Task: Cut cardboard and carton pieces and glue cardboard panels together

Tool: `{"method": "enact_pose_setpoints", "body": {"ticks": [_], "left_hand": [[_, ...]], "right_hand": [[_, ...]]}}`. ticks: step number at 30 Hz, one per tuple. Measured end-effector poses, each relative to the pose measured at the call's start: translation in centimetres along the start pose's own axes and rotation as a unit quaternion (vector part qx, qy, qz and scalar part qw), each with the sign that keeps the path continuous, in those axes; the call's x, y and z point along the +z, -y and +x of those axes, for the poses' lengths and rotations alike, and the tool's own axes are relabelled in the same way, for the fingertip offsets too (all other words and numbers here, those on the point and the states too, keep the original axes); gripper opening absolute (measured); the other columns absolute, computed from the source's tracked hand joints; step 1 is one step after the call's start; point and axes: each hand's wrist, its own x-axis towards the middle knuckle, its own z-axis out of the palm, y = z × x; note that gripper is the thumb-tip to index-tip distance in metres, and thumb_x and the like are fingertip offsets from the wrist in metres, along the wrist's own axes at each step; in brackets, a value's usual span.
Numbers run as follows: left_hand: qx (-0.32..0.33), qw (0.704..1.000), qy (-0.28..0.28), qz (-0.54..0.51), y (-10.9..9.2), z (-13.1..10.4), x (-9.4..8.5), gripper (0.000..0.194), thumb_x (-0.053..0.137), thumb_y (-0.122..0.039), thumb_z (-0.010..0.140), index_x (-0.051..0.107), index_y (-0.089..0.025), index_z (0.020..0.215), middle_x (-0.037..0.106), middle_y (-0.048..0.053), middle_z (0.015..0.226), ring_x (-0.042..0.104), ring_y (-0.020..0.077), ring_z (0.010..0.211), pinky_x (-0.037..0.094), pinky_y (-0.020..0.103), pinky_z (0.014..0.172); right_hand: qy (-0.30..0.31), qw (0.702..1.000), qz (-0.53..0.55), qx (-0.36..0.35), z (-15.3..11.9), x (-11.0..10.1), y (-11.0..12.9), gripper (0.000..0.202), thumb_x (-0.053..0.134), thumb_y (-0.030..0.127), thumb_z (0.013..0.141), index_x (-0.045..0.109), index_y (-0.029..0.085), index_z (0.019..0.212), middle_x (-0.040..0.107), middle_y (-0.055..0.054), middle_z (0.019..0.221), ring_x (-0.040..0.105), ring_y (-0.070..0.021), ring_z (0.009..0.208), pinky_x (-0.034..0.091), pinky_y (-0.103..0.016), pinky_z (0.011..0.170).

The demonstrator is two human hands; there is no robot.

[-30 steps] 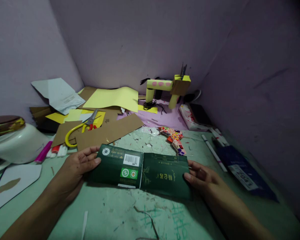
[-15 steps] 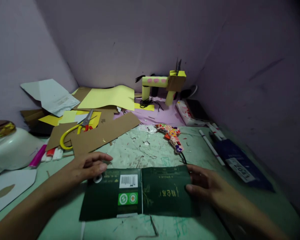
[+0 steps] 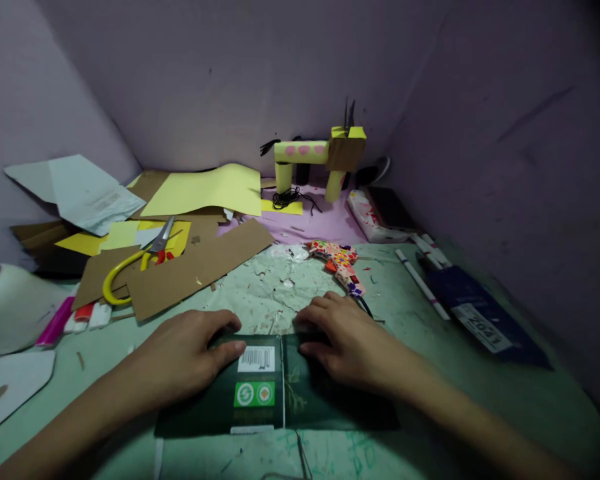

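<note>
A dark green printed card with a barcode and a crease down its middle lies flat on the green tabletop. My left hand rests over its upper left part, thumb beside the barcode, fingers curled at the far edge. Over the right half is my right hand, with its thumb on the card near the crease and its fingers bent past the far edge. Both hands cover parts of the card. Just beyond my right hand lies a flower-patterned glue gun.
Yellow-handled scissors lie on cardboard strips at the left. A yellow paper giraffe stands at the back. Markers and a dark blue packet lie right; a white rounded object is far left.
My right hand has moved left from the card's right edge to near the crease. My left hand has shifted right, closer to the barcode. The view has shifted slightly.
</note>
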Motion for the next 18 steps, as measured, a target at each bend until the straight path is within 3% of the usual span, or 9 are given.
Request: {"method": "enact_pose_setpoints", "body": {"ticks": [7,13,18], "left_hand": [[0.02,0.997,0.014,0.076,-1.6,-0.3,0.9,0.022,0.052,-0.044,0.08,0.063,-0.026,0.085,0.067,0.004,0.082,0.058,0.026,0.077,0.034,0.033,0.063],[0.019,0.998,0.03,0.042,-2.2,-0.3,0.9,0.02,0.052,-0.043,0.08,0.061,-0.026,0.082,0.066,0.002,0.078,0.057,0.0233,0.073,0.033,0.031,0.061],[0.027,0.999,0.034,0.025,-2.4,-0.2,1.0,0.021,0.052,-0.041,0.079,0.066,-0.026,0.083,0.067,0.003,0.081,0.058,0.0237,0.077,0.034,0.032,0.064]], "right_hand": [[0.013,0.999,0.042,0.021,-0.1,0.0,0.0,0.017,0.071,0.022,0.071,0.064,0.017,0.086,0.063,-0.006,0.089,0.052,-0.0226,0.089,0.04,-0.036,0.078],[0.055,0.982,0.154,0.091,0.0,-0.1,-0.1,0.008,0.067,0.02,0.072,0.063,0.021,0.079,0.064,0.0,0.073,0.054,-0.0141,0.066,0.038,-0.025,0.057],[0.053,0.966,0.229,0.111,0.2,0.7,-0.7,0.008,0.066,0.02,0.071,0.065,0.021,0.079,0.065,0.0,0.069,0.056,-0.0139,0.063,0.039,-0.023,0.053]]}}
